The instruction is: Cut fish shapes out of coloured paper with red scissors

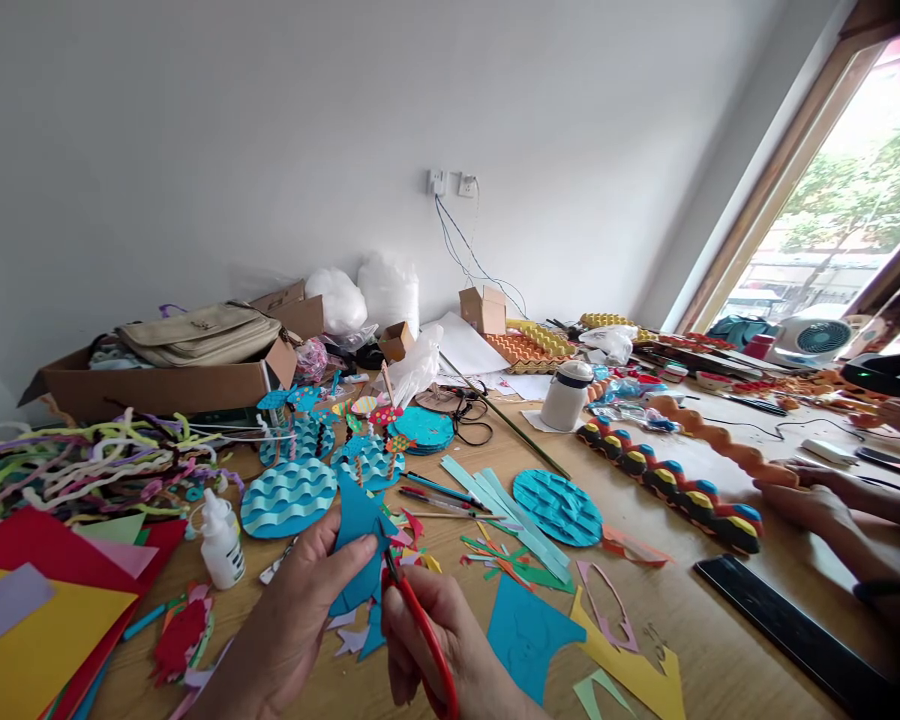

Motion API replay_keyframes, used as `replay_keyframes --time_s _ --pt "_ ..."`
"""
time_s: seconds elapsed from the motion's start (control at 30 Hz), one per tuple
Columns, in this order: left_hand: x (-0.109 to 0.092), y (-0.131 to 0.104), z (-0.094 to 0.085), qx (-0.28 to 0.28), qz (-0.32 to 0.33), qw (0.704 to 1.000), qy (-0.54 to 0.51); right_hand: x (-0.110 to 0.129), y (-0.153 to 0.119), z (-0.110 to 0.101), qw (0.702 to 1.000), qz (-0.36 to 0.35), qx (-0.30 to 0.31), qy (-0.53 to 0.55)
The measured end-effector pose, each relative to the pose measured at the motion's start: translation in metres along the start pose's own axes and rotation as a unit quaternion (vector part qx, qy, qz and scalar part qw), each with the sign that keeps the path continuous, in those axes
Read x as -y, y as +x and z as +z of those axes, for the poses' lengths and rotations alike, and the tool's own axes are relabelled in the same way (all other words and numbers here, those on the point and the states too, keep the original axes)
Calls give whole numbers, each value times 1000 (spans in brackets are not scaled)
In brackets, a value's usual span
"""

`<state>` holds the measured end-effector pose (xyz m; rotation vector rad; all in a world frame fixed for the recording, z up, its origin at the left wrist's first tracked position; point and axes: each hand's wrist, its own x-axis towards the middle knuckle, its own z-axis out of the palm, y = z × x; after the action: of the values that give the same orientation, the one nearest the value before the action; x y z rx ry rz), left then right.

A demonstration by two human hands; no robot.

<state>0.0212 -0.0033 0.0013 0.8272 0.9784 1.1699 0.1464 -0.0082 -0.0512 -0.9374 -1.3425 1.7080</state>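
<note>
From my remote seat, I've got the blue paper (356, 520) pinched in the left hand (319, 590), long axis running near to far. Just right of it, the right hand (461, 640) grips red-handled scissors (433, 640), blades at the paper's right edge; their opening I can't tell. Wooden table (652, 600) beneath, white wall (270, 130) far, window (832, 220) far right.

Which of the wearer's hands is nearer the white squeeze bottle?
Left. The left hand, holding a blue piece, is just right of the white squeeze bottle; the right hand, on the red-handled scissors, is farther right.
</note>
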Motion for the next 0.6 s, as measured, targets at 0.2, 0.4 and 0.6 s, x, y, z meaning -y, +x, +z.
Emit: replay_keyframes --time_s 0.2,0.4,0.6 --pt "0 -1 -1 10 1 1000 -1 0 1 0 1000 -2 -2 -6" --pt "2 1 -1 15 13 1000 2 0 2 0 1000 9 -4 -9" --pt "3 1 -2 4 8 1000 9 6 -2 0 1000 11 -1 -7"
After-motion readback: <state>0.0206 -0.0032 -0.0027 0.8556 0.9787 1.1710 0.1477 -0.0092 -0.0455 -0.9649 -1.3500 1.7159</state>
